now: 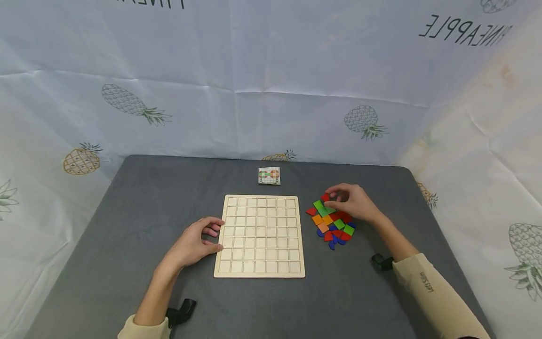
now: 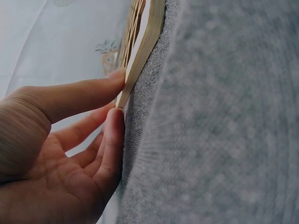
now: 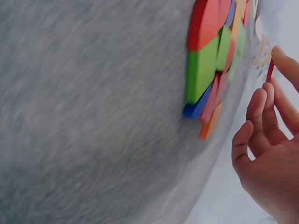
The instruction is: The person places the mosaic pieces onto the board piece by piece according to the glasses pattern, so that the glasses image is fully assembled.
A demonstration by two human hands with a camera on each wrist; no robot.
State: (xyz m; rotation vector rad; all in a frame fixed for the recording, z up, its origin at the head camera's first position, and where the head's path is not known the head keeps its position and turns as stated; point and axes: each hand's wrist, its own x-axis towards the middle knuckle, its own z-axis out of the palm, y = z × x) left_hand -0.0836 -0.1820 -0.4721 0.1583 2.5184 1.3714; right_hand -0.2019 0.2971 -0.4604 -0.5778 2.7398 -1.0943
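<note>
In the head view, my left hand (image 1: 192, 242) is at the left edge of a pale wooden grid board (image 1: 260, 235). Its thumb and fingertips touch that edge, spaced apart along it. The left wrist view shows the thumb (image 2: 84, 95) lying against the rim of the board (image 2: 142, 56), with relaxed fingers beside it. Over the far side of a heap of coloured tiles, my right hand (image 1: 353, 202) pinches a thin red tile (image 3: 269, 70) between thumb and finger. Green, orange, red and blue tiles (image 1: 323, 220) lie under and beside this hand.
A small stack of printed pattern cards (image 1: 269, 175) lies behind the board. All of it is on a dark grey table (image 1: 127, 226), with white pineapple-print cloth (image 1: 254, 56) hanging behind and at the sides. Black wrist straps (image 1: 182, 311) show near both sleeves.
</note>
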